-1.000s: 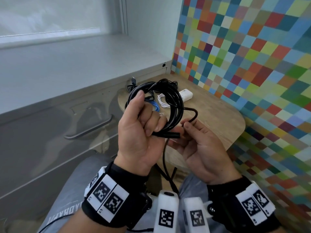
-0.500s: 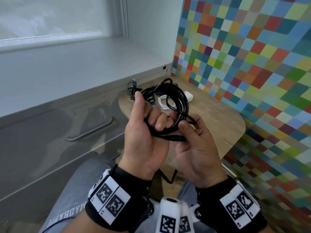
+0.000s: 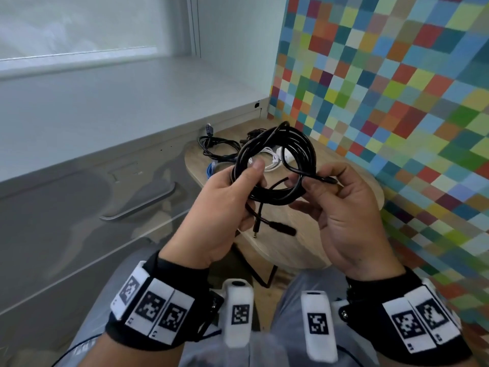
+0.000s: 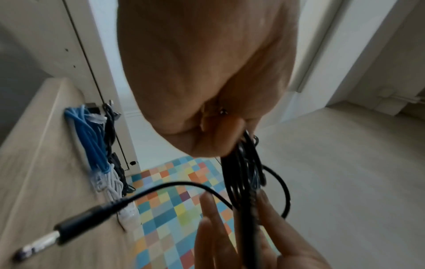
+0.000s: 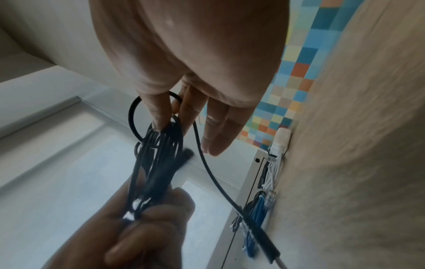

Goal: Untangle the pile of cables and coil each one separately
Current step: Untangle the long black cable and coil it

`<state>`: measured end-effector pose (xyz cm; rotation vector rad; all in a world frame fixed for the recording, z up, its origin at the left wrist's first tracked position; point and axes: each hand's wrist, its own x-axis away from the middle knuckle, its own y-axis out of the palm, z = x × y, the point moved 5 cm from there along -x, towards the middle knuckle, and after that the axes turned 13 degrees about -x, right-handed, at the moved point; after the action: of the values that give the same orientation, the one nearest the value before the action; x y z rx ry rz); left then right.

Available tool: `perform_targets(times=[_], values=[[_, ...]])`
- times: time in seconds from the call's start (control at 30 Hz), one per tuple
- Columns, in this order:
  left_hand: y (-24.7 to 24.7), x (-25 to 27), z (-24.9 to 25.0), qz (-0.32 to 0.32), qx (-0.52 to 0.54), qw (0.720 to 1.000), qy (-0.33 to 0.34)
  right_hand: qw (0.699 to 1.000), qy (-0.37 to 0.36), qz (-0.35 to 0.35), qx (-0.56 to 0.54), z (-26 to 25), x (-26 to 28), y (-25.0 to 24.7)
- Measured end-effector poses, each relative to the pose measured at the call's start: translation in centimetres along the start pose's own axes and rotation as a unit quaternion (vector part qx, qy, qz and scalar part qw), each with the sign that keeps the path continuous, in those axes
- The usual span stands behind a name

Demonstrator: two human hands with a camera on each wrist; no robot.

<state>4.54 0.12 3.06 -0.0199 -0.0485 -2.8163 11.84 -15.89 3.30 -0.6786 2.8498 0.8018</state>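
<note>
A small round wooden table stands at 12 o'clock, between a grey cabinet at 9 and a checkered wall at 3. On it lie blue, white and black cables. Above it, the left hand grips a black coil; the right hand pinches its 3 o'clock side.

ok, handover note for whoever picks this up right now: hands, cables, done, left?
Left hand: grips one side of the black cable coil, held above the round table.
Right hand: pinches the coil's other side.
Both plug ends hang loose below.
Done: black cable looped; the blue cable, white cable and another black cable lie bundled on the table.
Left: tuck the ends, set the coil down.
</note>
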Motion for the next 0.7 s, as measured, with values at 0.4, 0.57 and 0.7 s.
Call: perform_targets(times=[0.4, 0.57, 0.7], values=[[-1.8, -0.2, 0.2, -0.020, 0.166, 0.986, -0.020, 0.992, 0.028, 0.093, 0.084, -1.4, -0.9, -5.4], [-0.6, 0.2, 0.4, -0.026, 0.224, 0.974, -0.022, 0.977, -0.004, 0.161, 0.141, -1.6, -1.2, -6.6], [1.0, 0.3, 0.4, -0.037, 0.289, 0.957, -0.020, 0.986, 0.105, 0.127, 0.009, 2.1, 0.0, -4.0]])
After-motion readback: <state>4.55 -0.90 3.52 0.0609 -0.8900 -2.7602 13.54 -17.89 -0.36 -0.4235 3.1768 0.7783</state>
